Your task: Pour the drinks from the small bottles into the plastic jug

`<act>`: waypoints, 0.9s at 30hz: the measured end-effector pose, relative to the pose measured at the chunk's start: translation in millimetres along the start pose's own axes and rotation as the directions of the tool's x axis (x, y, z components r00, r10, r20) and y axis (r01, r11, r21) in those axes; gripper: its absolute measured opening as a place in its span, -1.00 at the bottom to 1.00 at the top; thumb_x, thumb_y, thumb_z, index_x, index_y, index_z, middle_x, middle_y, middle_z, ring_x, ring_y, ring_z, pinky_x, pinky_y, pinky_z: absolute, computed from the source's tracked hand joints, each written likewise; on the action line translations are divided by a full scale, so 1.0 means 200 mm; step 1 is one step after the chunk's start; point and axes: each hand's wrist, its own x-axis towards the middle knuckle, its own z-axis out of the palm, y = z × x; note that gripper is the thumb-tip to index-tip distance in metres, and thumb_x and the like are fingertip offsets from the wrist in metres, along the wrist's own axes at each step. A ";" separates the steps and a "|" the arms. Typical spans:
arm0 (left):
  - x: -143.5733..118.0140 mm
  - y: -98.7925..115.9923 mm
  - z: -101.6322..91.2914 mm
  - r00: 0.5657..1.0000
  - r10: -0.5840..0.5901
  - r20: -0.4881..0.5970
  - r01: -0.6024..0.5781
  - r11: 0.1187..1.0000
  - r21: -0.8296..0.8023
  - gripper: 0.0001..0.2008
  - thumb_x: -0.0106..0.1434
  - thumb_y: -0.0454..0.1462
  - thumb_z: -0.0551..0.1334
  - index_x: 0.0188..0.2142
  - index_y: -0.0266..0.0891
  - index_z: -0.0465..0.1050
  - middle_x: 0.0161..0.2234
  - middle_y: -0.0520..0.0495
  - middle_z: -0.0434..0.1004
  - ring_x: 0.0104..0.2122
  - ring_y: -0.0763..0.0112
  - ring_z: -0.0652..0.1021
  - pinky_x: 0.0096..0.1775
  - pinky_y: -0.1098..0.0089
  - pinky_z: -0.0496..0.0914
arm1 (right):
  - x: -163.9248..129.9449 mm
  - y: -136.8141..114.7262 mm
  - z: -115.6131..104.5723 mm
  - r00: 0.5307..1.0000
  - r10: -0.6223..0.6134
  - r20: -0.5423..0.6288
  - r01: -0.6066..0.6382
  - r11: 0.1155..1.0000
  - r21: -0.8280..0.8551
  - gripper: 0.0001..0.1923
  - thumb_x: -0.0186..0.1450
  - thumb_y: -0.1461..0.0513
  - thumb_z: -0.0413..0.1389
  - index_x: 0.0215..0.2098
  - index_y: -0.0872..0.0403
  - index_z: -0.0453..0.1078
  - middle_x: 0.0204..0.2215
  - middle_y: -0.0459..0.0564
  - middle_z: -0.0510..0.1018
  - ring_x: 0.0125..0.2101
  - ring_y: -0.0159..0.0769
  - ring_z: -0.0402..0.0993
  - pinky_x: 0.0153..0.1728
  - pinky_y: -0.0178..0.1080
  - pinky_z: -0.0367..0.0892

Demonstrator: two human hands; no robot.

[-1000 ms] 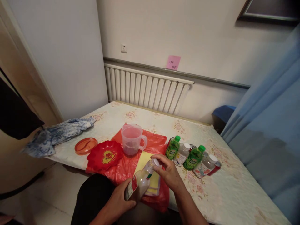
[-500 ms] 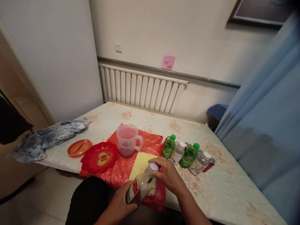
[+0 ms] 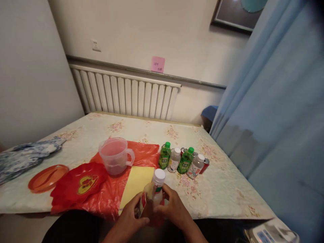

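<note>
Both hands (image 3: 154, 212) clasp 1 smooth, white-capped plastic bottle (image 3: 153, 192).

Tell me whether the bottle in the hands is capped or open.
Capped: the bottle carries its white cap on the neck, with left hand and right hand around its body.

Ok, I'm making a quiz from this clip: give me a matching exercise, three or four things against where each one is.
Things:
1 white-capped bottle
2 clear jug
3 pink note
4 orange lid

Places:
A on the wall above the radiator
B between both hands
C on the red plastic bag
D at the table's left, beside the red dish

Pairs: 1-B, 2-C, 3-A, 4-D
</note>
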 end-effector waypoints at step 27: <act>0.48 -0.59 -0.22 0.822 0.565 -0.074 -0.189 0.393 0.900 -0.63 0.37 -0.06 0.06 -0.03 -0.25 0.41 -0.05 -0.26 0.55 -0.01 0.03 0.51 0.06 0.04 0.39 | -0.27 0.44 -1.13 0.704 0.026 -0.710 -0.058 0.998 -0.021 -0.37 -0.10 0.14 0.41 -0.06 0.09 0.46 -0.11 0.12 0.64 -0.09 0.07 0.56 0.01 0.07 0.40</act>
